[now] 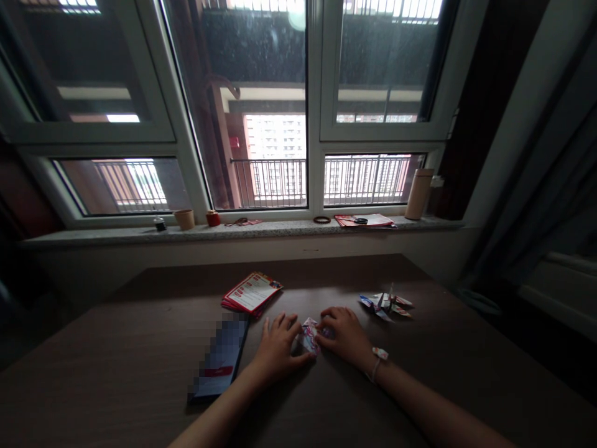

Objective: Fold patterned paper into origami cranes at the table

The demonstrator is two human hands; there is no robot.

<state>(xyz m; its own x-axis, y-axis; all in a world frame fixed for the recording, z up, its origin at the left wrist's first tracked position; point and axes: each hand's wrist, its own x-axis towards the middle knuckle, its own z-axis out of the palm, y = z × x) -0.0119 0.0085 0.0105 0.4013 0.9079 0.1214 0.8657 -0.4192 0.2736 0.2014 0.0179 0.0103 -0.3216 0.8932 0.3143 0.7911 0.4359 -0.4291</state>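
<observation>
In the head view, two bare hands are over a brown table (116, 348), working at one small folded paper (308, 336) with pink, blue and white on it. The paper is on the table, right between the hands. The left hand (278, 347) comes at it from the left, with its fingers bent and its thumb spread away from them, near the paper's bottom edge. The right hand (347, 335) is on the other side, with its fingers curled down at the paper. I cannot tell if either hand is pinching it tight or just touching it. A thin bracelet (380, 353) is on the right wrist. Just to the left of the left hand is a flat dark screen (222, 364), partly blurred into squares. Behind it is a messy pile of red and white cards (254, 292). Over to the right, apart from the right hand, is a little heap of folded paper bits (386, 305), some poking up. Past the table is a stone window sill (289, 231) with a tan cup (185, 219), a small red pot (213, 218), a dark ring (321, 219), some red and white papers (380, 219) and a tall tan bottle (418, 194).
</observation>
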